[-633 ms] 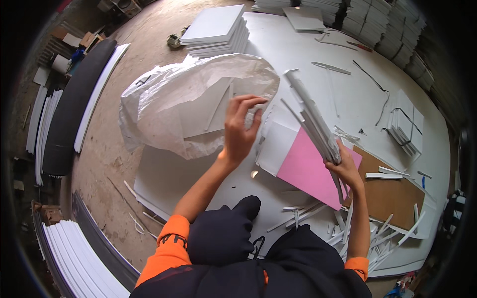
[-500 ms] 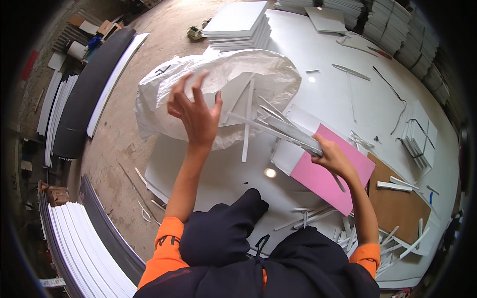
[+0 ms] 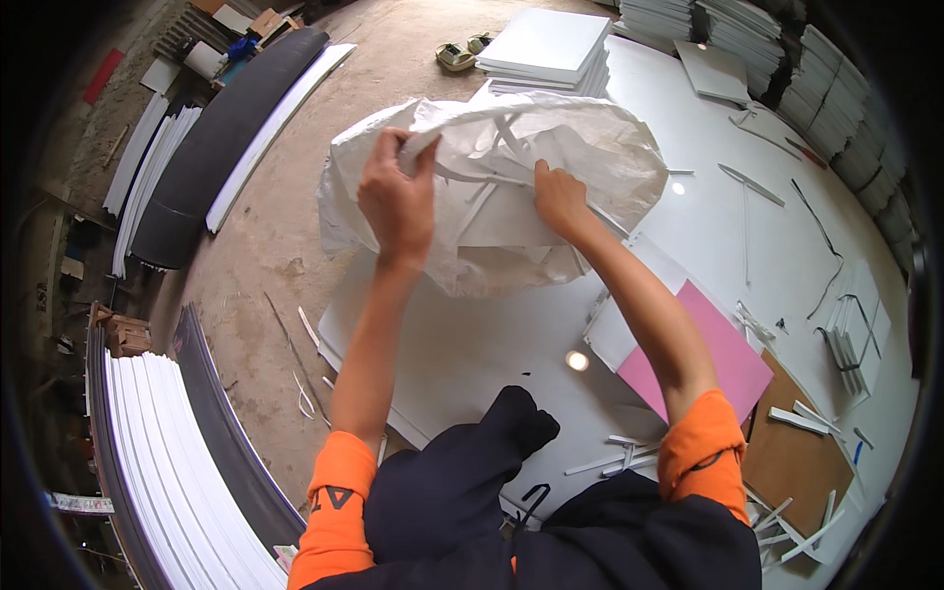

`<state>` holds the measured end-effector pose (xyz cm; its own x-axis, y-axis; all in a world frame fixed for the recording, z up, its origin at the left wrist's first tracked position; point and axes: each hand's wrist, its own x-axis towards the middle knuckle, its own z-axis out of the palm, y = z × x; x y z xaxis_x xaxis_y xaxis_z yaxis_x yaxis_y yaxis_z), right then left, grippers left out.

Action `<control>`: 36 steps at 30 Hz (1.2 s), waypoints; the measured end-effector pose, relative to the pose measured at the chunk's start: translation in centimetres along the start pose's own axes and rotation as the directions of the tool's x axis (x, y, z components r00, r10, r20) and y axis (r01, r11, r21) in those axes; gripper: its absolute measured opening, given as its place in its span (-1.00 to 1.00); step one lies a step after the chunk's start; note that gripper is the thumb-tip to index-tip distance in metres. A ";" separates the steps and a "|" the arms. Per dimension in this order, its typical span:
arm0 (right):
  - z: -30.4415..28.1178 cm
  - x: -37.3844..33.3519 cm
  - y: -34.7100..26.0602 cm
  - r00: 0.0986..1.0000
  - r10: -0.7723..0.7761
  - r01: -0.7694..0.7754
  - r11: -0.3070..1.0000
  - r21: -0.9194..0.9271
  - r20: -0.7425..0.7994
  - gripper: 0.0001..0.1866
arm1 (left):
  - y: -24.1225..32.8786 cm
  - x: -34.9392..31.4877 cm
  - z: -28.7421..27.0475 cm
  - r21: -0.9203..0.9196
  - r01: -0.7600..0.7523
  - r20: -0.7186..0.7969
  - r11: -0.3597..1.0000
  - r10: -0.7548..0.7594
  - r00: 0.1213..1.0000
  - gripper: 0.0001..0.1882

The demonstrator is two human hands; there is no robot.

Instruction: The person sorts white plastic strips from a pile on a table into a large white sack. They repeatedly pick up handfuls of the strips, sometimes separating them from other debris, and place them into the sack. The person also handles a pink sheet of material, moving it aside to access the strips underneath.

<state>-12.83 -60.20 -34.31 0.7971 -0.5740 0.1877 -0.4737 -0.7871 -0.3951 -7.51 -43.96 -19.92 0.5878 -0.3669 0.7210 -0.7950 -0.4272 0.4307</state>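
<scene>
A large white woven sack (image 3: 629, 147) lies with its mouth open in front of me. At the left part of its mouth, my left hand (image 3: 396, 202) is closed, with white material pinched between thumb and fingers that looks like the sack's edge. Over the opening, my right hand (image 3: 562, 202) is closed around thin white strips, one of them reaching left towards my left hand. More white strips (image 3: 478, 210) lean inside the sack. How many strips the right hand holds is hidden by its fingers.
A pink sheet (image 3: 733, 359) and a brown board (image 3: 792, 447) lie to the right, with loose white offcuts (image 3: 798, 421). A knife (image 3: 752, 185) lies further off. Stacked white sheets (image 3: 546, 44) stand at the back, beside sandals (image 3: 455, 56). Dark rolled sheets (image 3: 226, 147) are at the left.
My right hand has carried the strips left and forward from above the pink sheet to the sack's mouth. My left hand, spread before, has closed at the sack. The view has shifted left.
</scene>
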 end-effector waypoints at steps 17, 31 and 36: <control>-3.0 -4.9 5.8 0.984 -0.165 0.149 0.972 0.183 0.074 -0.28 | 3.5 -5.2 2.1 0.292 -0.228 0.092 0.929 0.210 0.973 -0.21; -22.3 -37.4 34.0 0.743 0.611 -0.573 0.792 0.212 -0.272 -0.73 | 23.7 -13.1 19.1 -0.718 -0.180 0.473 0.672 0.662 0.582 -0.46; -18.4 -41.7 35.1 0.715 0.674 -0.661 0.739 0.135 -0.186 -0.73 | 24.3 -18.0 28.3 -0.666 0.096 0.732 0.740 0.623 0.275 -0.48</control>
<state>-69.60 -68.08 -39.44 0.1812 -0.9828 0.0356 -0.8258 -0.1717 -0.5372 -33.17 -71.14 -37.73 -0.2241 -0.9721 0.0697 -0.6314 0.1993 0.7494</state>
